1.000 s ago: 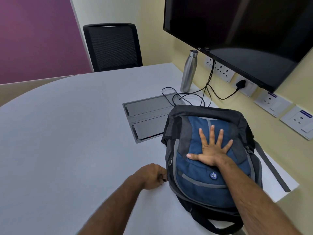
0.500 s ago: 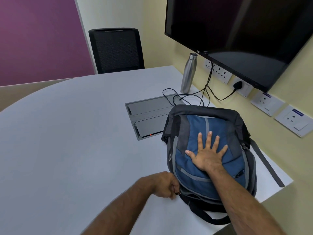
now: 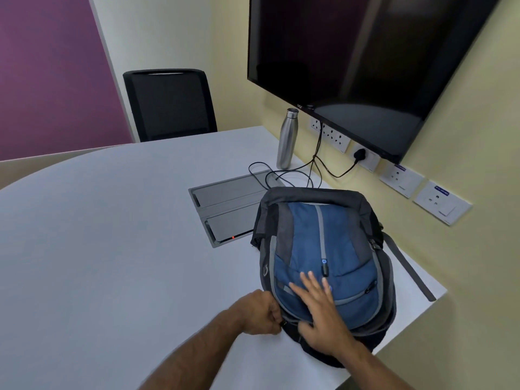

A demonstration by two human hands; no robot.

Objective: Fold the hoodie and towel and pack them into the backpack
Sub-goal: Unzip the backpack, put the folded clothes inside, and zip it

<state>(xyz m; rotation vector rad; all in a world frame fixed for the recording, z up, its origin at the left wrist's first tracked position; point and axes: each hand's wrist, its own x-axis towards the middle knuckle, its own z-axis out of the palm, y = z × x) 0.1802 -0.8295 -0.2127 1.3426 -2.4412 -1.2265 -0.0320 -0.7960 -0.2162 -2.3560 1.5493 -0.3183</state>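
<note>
A: Two hands are at the near end of the backpack (image 3: 323, 243), which lies flat on the white worktop (image 3: 112, 249) near its right edge.

B: What is the left hand (image 3: 260, 315) doing?

A: It is curled into a fist at the bag's near left corner, fingers clamped on a small dark zip pull (image 3: 282, 323) on the edge of the bag.

B: And the right hand (image 3: 320, 313)?

A: It lies flat on the blue front panel, fingers straight and slightly apart, pointing away from the person. It is blurred, so I cannot tell how firmly it presses.

B: Is the bag open?

A: At the near corner the grey-edged flap gapes a little beside the left hand. Nothing of its inside can be seen. A grey strap (image 3: 408, 266) trails from the bag's right side along the worktop towards the edge.

B: What lies beyond it?

A: A grey hatch (image 3: 225, 198) set into the worktop, just behind the bag, with a small red light at its near edge. Black cables (image 3: 281, 175) loop over the far part of the hatch and run up to a plug in the wall sockets (image 3: 337, 136). A steel bottle (image 3: 287, 139) stands upright near the wall. Above hangs a dark screen (image 3: 365, 66), and a black chair (image 3: 168, 102) stands at the far side.
</note>
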